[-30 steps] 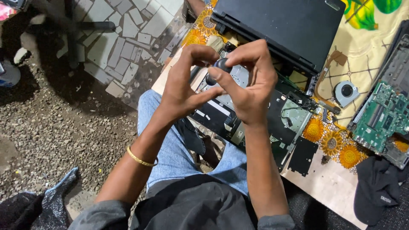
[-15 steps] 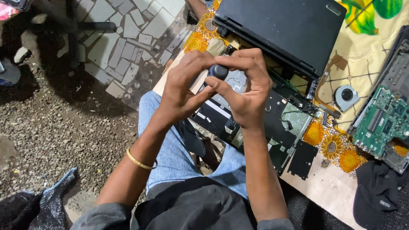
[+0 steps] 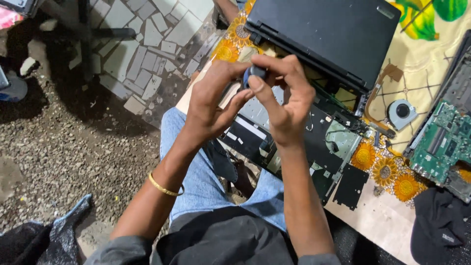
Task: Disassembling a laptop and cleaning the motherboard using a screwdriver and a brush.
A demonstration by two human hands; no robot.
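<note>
Both my hands are raised together over an opened laptop base (image 3: 324, 147). My left hand (image 3: 213, 100) and my right hand (image 3: 284, 98) pinch a small dark blue round object (image 3: 254, 73) between their fingertips; most of it is hidden by the fingers. The laptop's black lid (image 3: 328, 34) lies folded back beyond the hands. A gold bangle (image 3: 164, 186) sits on my left forearm.
A green circuit board (image 3: 441, 142) lies at the right, a small round fan (image 3: 401, 113) near it, on a cloth printed with sunflowers (image 3: 387, 172). A loose black plate (image 3: 351, 186) rests by the base. Gravel ground (image 3: 73, 157) and broken-tile paving (image 3: 147, 44) lie to the left.
My hands have stayed joined on the small round object, with the fingers shifting slightly around it. The view has moved a little.
</note>
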